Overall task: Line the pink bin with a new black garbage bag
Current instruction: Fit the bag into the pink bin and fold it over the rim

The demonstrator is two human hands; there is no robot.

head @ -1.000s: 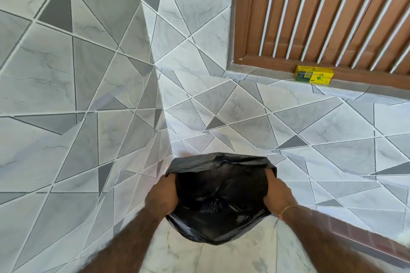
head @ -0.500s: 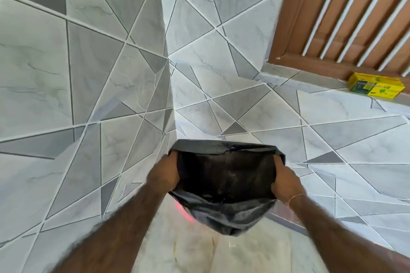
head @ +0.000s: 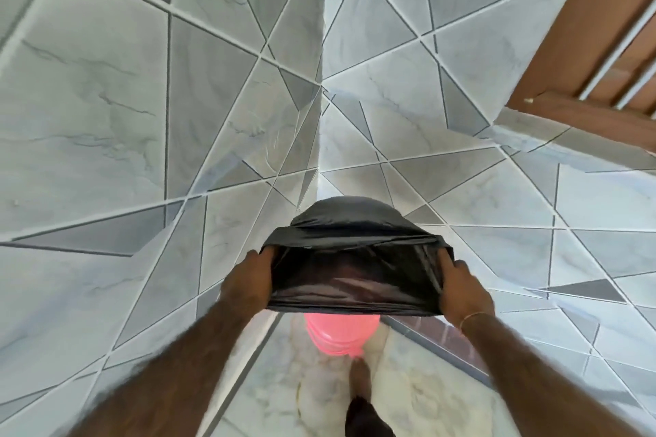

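A black garbage bag (head: pixel 355 270) is held stretched wide over the pink bin (head: pixel 339 333), which stands on the floor in a tiled corner. Only the bin's lower wall shows below the bag; its rim is hidden. My left hand (head: pixel 248 282) grips the bag's left edge and my right hand (head: pixel 463 291) grips its right edge. The bag's far side bulges up in a dome, and its near edge hangs straight across between my hands.
Grey marble-pattern tiled walls (head: pixel 142 117) meet in a corner right behind the bin. A brown wooden slatted door (head: pixel 596 57) is at the upper right. My foot (head: pixel 360 380) rests on the pale marble floor (head: pixel 284 383) just in front of the bin.
The view has tilted down and the pink bin has come into sight below the bag. My hands have pulled the bag's mouth wider and lower over the bin. The yellow box has left view.
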